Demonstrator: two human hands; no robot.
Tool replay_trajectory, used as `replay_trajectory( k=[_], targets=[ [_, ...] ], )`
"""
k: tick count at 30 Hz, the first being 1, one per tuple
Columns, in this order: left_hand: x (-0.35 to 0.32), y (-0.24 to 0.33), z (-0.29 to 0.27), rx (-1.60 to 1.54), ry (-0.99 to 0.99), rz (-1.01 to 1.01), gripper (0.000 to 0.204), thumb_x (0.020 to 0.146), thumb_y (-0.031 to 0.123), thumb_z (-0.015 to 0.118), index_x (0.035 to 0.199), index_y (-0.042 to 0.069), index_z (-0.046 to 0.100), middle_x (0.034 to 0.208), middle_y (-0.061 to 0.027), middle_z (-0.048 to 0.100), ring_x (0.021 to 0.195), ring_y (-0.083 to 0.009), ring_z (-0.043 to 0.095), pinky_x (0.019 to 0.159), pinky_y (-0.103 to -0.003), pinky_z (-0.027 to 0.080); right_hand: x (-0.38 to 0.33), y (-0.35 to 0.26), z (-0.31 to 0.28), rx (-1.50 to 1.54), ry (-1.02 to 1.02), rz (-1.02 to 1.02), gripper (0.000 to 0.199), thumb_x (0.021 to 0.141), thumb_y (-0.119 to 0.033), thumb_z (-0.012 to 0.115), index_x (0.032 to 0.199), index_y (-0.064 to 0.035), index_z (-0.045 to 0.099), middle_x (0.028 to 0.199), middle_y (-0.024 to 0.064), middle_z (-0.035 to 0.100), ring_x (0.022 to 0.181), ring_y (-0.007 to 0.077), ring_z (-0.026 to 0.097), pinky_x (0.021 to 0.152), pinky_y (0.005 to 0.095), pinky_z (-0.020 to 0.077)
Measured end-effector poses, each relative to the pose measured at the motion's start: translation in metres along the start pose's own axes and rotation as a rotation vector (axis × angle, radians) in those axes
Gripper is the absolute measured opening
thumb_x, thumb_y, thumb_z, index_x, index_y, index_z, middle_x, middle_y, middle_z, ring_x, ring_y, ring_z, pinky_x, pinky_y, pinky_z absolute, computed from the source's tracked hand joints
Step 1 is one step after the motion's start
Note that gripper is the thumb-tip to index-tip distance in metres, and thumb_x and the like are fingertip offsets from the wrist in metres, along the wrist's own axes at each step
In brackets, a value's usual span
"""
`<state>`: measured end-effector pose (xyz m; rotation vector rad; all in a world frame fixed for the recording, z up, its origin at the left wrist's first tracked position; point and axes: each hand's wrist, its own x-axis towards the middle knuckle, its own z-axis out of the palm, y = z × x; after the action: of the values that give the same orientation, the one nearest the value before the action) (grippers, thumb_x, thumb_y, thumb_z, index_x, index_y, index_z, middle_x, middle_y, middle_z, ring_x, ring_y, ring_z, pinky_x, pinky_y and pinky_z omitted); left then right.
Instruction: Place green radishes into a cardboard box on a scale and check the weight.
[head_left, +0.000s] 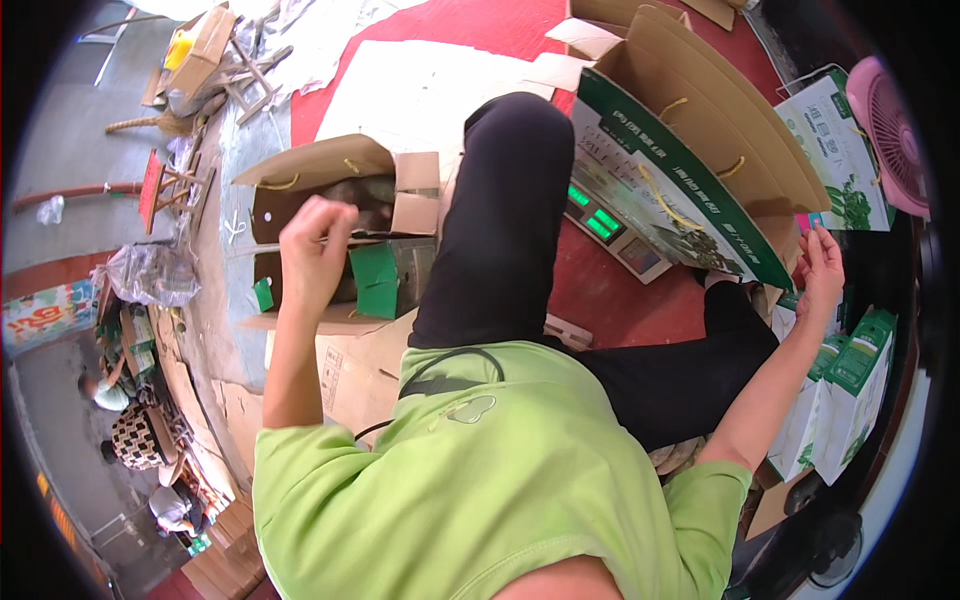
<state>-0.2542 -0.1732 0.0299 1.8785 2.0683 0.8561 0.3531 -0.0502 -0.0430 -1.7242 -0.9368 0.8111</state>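
My left hand (318,240) is raised over an open brown cardboard box (310,160) with yellow cord handles. Its fingers are curled; whatever they may hold is hidden. Dark, rounded objects (365,200) lie in that box, too shaded to name. Beside it stands a second open box (375,282) with green flaps. On my right, a large open green-and-white carton (670,180) with yellow cord handles rests over a digital scale (645,262) with a lit green display. My right hand (822,270) pinches the carton's near right corner.
My bent legs (510,220) lie between the boxes and the carton. A pink fan (885,135) and another printed carton (830,150) stand at far right, with several green-and-white cartons (860,385) below. Small wooden stools (165,190) and other people sit at left.
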Motion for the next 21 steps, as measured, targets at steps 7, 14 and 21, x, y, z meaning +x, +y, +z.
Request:
replay_trajectory(
  k=[7, 14, 21],
  targets=[
    [-0.092, -0.055, 0.017, 0.329, -0.158, -0.394, 0.020, 0.082, 0.025, 0.067, 0.082, 0.006, 0.063, 0.077, -0.0108, 0.061, 0.070, -0.0292, 0.062, 0.062, -0.038, 0.048, 0.006, 0.003, 0.004, 0.014, 0.005, 0.026, 0.029, 0.086, -0.022, 0.068, 0.111, -0.0084, 0.062, 0.100, -0.0022, 0.065, 0.089, 0.0062, 0.058, 0.071, 0.0188, 0.0420],
    [-0.103, -0.055, 0.089, 0.604, -0.593, 0.086, 0.012, 0.076, 0.017, 0.064, 0.086, 0.010, 0.063, 0.086, -0.0075, 0.058, 0.090, -0.0248, 0.058, 0.069, -0.038, 0.048, 0.002, 0.002, 0.004, 0.018, -0.011, 0.045, 0.028, 0.087, -0.022, 0.067, 0.111, -0.0078, 0.062, 0.099, -0.0021, 0.064, 0.088, 0.0043, 0.058, 0.067, 0.0169, 0.0420],
    [-0.107, -0.100, 0.146, 1.081, -0.902, 0.268, 0.020, 0.082, 0.029, 0.053, 0.091, 0.013, 0.061, 0.089, -0.0053, 0.058, 0.091, -0.0218, 0.058, 0.066, -0.038, 0.048, 0.000, 0.003, 0.004, 0.021, -0.016, 0.034, 0.030, 0.087, -0.022, 0.067, 0.112, -0.0072, 0.062, 0.101, -0.0006, 0.064, 0.091, 0.0054, 0.058, 0.065, 0.0166, 0.0418]
  ],
)
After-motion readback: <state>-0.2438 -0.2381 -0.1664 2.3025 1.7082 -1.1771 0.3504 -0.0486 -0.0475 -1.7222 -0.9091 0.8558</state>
